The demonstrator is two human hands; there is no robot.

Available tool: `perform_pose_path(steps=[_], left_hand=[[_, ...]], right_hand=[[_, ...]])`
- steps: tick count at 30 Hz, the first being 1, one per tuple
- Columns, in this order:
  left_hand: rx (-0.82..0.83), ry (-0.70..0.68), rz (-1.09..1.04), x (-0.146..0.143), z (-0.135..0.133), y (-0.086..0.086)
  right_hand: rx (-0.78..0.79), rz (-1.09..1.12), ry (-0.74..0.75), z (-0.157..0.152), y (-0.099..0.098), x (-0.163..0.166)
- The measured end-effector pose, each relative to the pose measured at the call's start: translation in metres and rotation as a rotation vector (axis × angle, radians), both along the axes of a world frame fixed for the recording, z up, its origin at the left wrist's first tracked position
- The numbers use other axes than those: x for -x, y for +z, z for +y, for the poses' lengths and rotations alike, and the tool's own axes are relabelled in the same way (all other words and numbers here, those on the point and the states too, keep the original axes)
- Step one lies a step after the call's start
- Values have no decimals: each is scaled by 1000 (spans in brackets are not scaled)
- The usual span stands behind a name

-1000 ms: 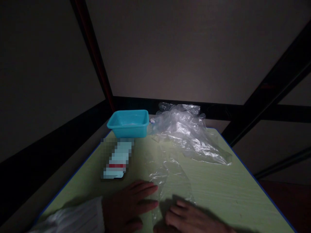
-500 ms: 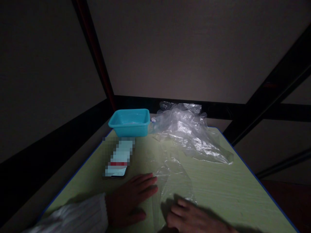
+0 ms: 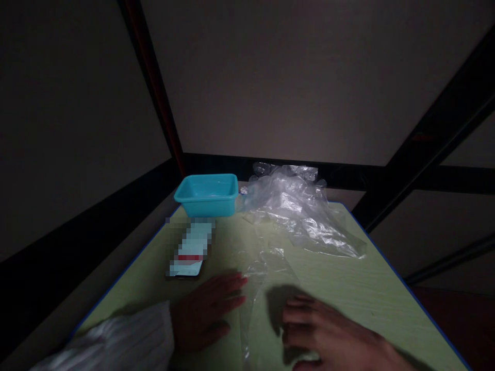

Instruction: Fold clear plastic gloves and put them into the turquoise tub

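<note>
A thin, clear plastic sheet, seemingly a disposable glove (image 3: 257, 288), lies flat on the light green table (image 3: 348, 293) between my hands. My left hand (image 3: 209, 312) rests flat at its left edge, fingers stretched out and their tips at the plastic. To the right, my right hand (image 3: 313, 330) hovers low over the table and casts a shadow. Its fingers are loosely bent, with a gap between them and the thumb, and I see nothing held there. Farther back lies a crumpled heap of clear plastic gloves (image 3: 294, 201).
A turquoise plastic basket (image 3: 209, 206) stands at the back left corner. In front of it lies a phone (image 3: 193, 250) with a blurred, lit screen. Dark-framed panels (image 3: 278, 93) rise behind the table.
My right hand has moved right and lifted off the clear plastic, its fingers loosening from a fist. The plastic's right side has shifted and looks narrower. My left hand stays nearly in place.
</note>
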State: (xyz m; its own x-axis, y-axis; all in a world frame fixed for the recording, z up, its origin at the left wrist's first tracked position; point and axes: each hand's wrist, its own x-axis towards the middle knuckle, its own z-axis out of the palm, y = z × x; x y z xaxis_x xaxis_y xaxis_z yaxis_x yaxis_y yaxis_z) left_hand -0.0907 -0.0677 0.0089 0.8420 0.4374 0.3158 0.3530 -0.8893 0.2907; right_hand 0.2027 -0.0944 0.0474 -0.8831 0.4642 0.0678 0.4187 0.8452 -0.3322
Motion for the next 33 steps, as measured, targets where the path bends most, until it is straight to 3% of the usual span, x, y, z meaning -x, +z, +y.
perform_pose_path(steps=[4, 11, 22, 29, 33], left_hand=[[-30, -10, -58, -2, -11, 6], [17, -78, 22, -13, -25, 15], [-146, 95, 26, -1, -26, -18], [-282, 269, 55, -22, -21, -11], [-333, 268, 121, -35, -16, -2]], right_hand=[[102, 47, -93, 5, 4, -7], [186, 79, -37, 4, -4, -3], [396, 223, -129, 5, 4, -2], [475, 363, -110, 6, 12, -1], [475, 382, -104, 5, 12, 1]])
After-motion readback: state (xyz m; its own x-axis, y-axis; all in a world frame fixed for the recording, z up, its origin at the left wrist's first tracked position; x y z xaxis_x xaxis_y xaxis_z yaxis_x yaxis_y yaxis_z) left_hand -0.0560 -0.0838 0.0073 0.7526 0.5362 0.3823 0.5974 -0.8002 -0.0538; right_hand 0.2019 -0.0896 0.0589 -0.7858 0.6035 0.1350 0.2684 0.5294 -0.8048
